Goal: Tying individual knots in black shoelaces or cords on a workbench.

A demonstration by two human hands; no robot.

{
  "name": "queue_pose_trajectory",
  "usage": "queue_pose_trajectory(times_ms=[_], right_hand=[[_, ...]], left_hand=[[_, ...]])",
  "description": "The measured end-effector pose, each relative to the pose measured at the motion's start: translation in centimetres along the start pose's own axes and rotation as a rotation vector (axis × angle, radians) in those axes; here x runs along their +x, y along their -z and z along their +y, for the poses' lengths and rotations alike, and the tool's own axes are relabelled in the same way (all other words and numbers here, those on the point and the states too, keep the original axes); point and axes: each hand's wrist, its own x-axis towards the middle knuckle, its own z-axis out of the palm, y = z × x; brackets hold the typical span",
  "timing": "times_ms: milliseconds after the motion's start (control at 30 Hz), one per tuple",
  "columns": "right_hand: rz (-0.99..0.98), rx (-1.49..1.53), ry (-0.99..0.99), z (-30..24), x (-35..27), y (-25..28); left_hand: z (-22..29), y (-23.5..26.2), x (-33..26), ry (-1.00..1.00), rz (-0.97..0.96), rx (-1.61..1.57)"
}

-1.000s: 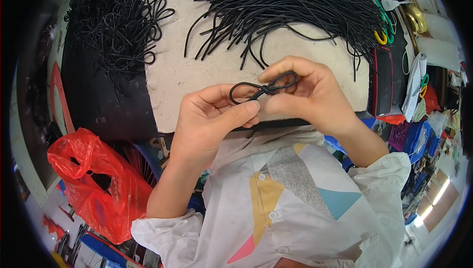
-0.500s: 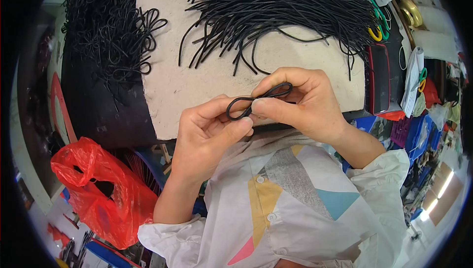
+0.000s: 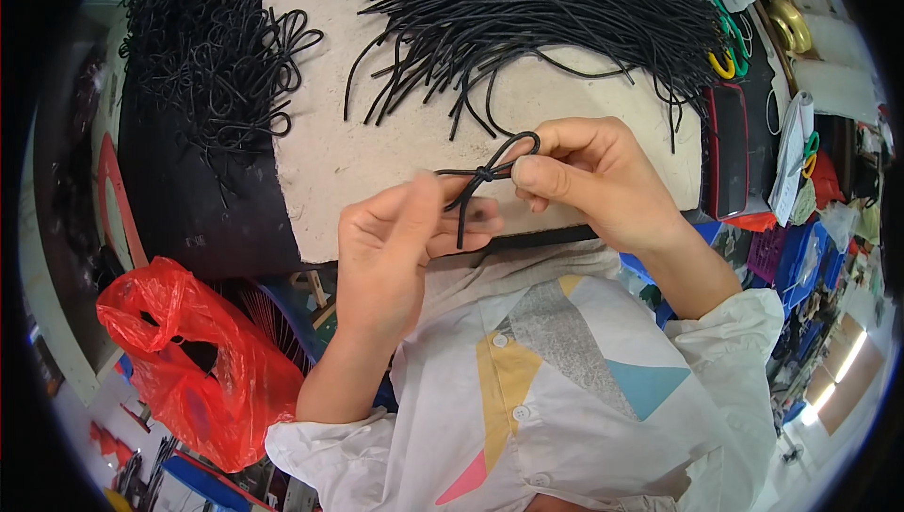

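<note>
Right hand [image 3: 603, 182] pinches the knotted black cord loop [image 3: 494, 168] at its knot, left hand [image 3: 400, 239] half-closed on its tail over the bench's front edge; a weak pinch could let the knot slip loose.

Cord knotted, hands drawing apart

The black cord [image 3: 485, 176], a plain loop pinched between both hands a second ago, now shows a tight knot with a small loop above and loose ends hanging; the left hand [image 3: 395, 253] sits lower, the right hand [image 3: 593, 178] holds the loop higher up.
</note>
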Motion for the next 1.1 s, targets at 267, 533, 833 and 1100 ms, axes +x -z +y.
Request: queue_pose_trajectory(times_ms=[267,533,833,1100], right_hand=[[0.099,-0.001,0.037,-0.1,0.0,-0.8],[0.173,-0.443,0.332,0.1,-0.1,-0.9],[0.151,-0.523,0.442,-0.3,-0.8,-0.8],[0.46,-1.462,0.883,-1.5,4.6,3.7]], left_hand=[[0.3,-0.1,0.7,-0.035,-0.033,0.177],[0.2,-0.5,0.8,0.07,-0.077,0.14],[0.8,-0.7,0.1,0.082,-0.181,0.288],[6.3,4.3,4.3,-0.946,0.528,1.182]])
